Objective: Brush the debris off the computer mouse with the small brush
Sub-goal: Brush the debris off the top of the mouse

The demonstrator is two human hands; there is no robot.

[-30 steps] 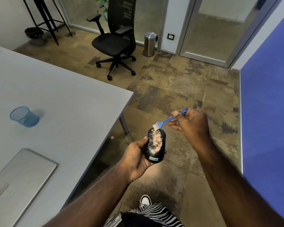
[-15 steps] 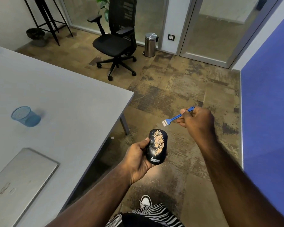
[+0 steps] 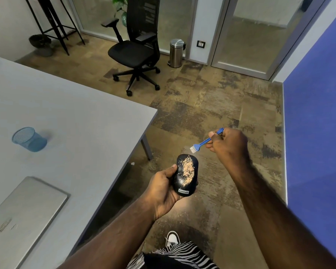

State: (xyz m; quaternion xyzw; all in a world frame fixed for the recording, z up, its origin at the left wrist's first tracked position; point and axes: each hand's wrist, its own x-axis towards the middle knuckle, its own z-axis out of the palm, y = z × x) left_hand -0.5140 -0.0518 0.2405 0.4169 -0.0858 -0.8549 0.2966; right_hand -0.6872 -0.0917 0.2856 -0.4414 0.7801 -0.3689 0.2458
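Note:
My left hand point(image 3: 163, 189) grips a black computer mouse point(image 3: 185, 176) from its left side and holds it over the floor, top face up. A streak of tan, sawdust-like debris point(image 3: 188, 170) lies along the mouse's top. My right hand point(image 3: 228, 142) pinches a small blue brush point(image 3: 203, 142) by its handle. The white bristles point down and left, just above and to the right of the mouse's far end, apart from it.
A grey table point(image 3: 76, 113) fills the left, its corner close to my left hand. On it stand a blue mesh cup point(image 3: 28, 139) and a closed silver laptop point(image 3: 21, 212). A black office chair point(image 3: 136, 49) and a steel bin point(image 3: 176, 53) stand farther back. A blue wall point(image 3: 316, 113) runs along the right.
The brush lifted off the mouse's far end and swung up to the right, then came back down a little toward it. The mouse and the debris stay as before.

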